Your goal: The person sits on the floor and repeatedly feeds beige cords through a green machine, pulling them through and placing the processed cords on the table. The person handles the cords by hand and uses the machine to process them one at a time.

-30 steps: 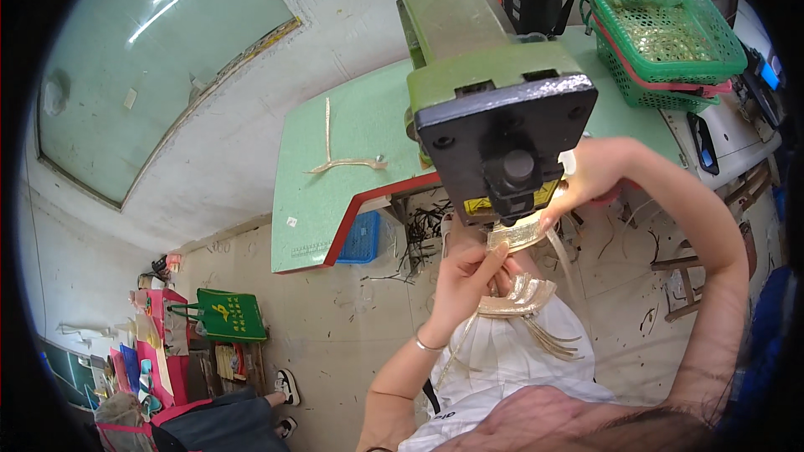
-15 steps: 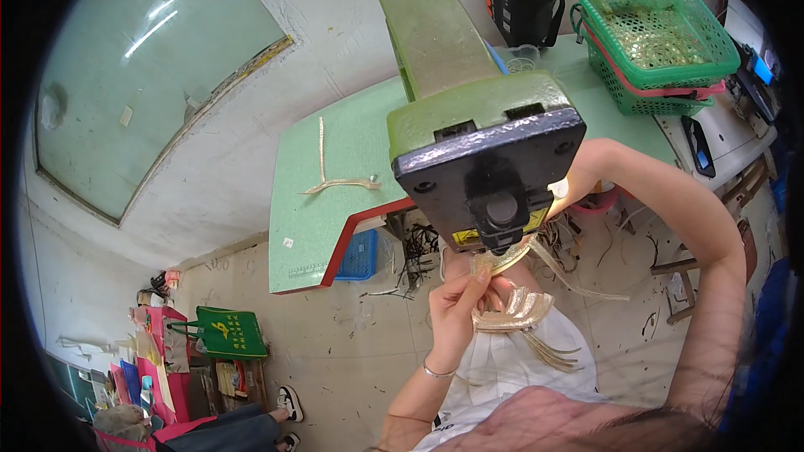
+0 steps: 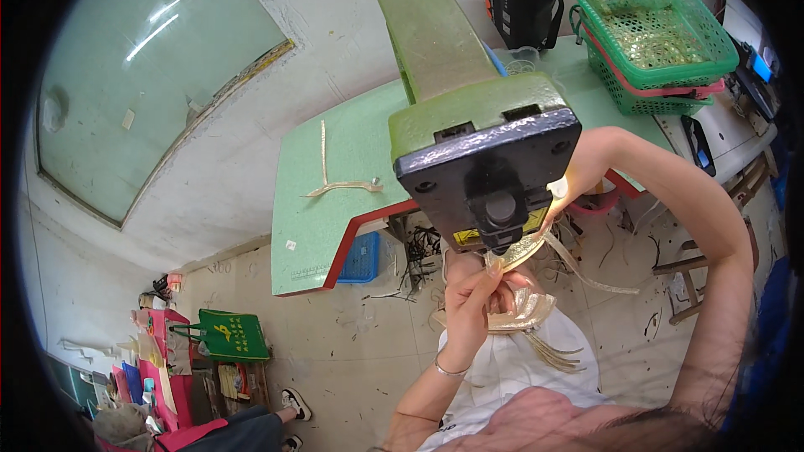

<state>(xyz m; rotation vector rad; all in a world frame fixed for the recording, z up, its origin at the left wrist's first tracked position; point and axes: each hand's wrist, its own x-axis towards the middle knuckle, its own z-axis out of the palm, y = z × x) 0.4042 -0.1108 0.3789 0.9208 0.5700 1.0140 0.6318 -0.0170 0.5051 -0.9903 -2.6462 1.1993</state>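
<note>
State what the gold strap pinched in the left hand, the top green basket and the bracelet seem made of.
Gold strap: likely synthetic leather, metallic finish, judging by its bright sheen and bend; fabric is possible. Basket: probably moulded plastic, slightly glossy, given its regular perforations. Bracelet: looks like polished metal, from its silvery glint.

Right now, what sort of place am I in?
Likely a small workshop: the left hand holds a gold strap close to a big green machine, another strap lies on the green table, and dark scraps litter the floor.

Left hand [image 3: 471, 300] pinches; the half-hidden right hand [image 3: 573, 187] perhaps grips.
</note>
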